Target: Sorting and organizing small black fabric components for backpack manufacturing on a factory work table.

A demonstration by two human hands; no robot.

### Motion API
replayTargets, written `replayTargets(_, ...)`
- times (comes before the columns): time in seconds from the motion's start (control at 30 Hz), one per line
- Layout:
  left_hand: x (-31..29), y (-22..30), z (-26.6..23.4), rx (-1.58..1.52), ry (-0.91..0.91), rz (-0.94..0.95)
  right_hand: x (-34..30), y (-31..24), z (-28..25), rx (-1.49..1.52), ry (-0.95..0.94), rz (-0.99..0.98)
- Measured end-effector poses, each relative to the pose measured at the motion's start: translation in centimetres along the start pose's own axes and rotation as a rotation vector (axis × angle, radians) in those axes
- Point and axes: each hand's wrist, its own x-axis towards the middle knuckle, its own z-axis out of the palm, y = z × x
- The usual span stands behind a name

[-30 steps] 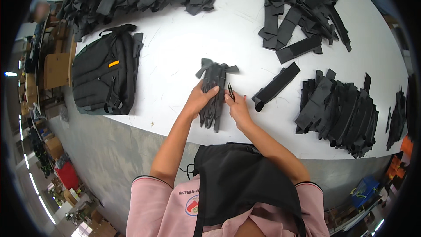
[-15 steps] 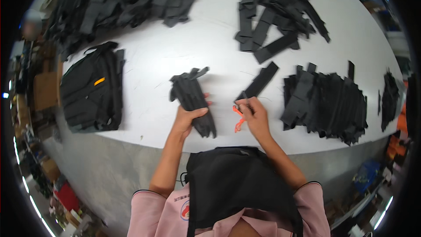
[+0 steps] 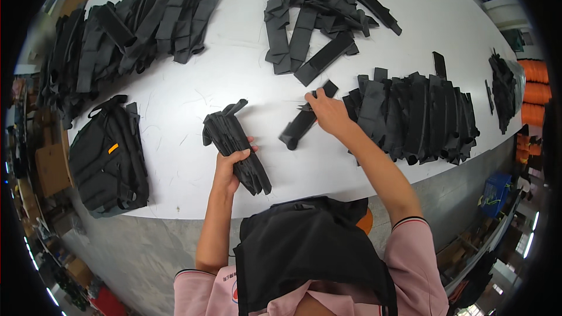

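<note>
My left hand [image 3: 229, 167] is wrapped round a bundle of folded black fabric strips [image 3: 231, 140], its thumb across the top and fingertips showing at the far side. To the right, my right hand [image 3: 328, 110] is closed over a single black strip [image 3: 301, 126], pinching it near its upper end. Small scissors [image 3: 305, 107] are also in that hand. Their blade tips poke out to the left over the strip, and only a speck of orange handle shows under the palm. The lower end of the strip is slightly blurred.
On the white table [image 3: 181, 158] lie a row of black strips [image 3: 415, 117] at right, a loose heap [image 3: 328, 0] at the back and a larger pile [image 3: 129, 29] at far left. A black backpack [image 3: 108, 161] lies near left; another dark bundle [image 3: 502, 90] sits at the right edge.
My right hand has moved up along the strip, and the orange scissor handles are now mostly covered. The strip's lower end has shifted leftward. The view has turned; my left hand keeps its bundle.
</note>
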Motion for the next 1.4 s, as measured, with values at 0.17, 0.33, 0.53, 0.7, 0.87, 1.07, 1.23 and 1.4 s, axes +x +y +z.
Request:
replayTargets(0.17, -0.6, -0.6, -1.0, -0.179, 0.044, 0.047, 0.9, -0.8, -2.0, 0.123, -0.019, 0.023)
replayTargets(0.33, -0.6, -0.5, 0.0, -0.22, 0.101, 0.138, -0.4, -5.7, -3.9, 0.731, 0.117, 0.18)
replayTargets(0.53, -2.5, -0.6, 1.1, -0.321, 0.128, 0.314, -3.3, -13.5, -2.9, 1.331, -0.122, 0.485)
replayTargets(0.7, -2.8, -1.2, -2.3, -0.09, 0.14, 0.255, -3.3, -14.4, 1.3, 1.249, -0.156, 0.418)
replayTargets(0.87, -2.2, -1.2, -7.4, -0.551, -0.035, -0.003, -2.3, -14.2, -1.2, 1.813, -0.401, 0.522)
replayTargets(1.07, 0.2, 1.8, -0.1, 0.135, 0.036, 0.151, -2.2, -14.8, 2.7, 1.603, -0.199, 0.538)
replayTargets(1.23, 0.3, 2.9, -0.2, 0.058, 0.096, 0.174, -4.1, -11.8, 0.5, 1.214, 0.239, 0.361)
replayTargets(1.4, 0.0, 2.4, -1.8, -0.028, 0.159, 0.14, -5.8, -11.0, -1.8, 0.709, 0.047, 0.253)
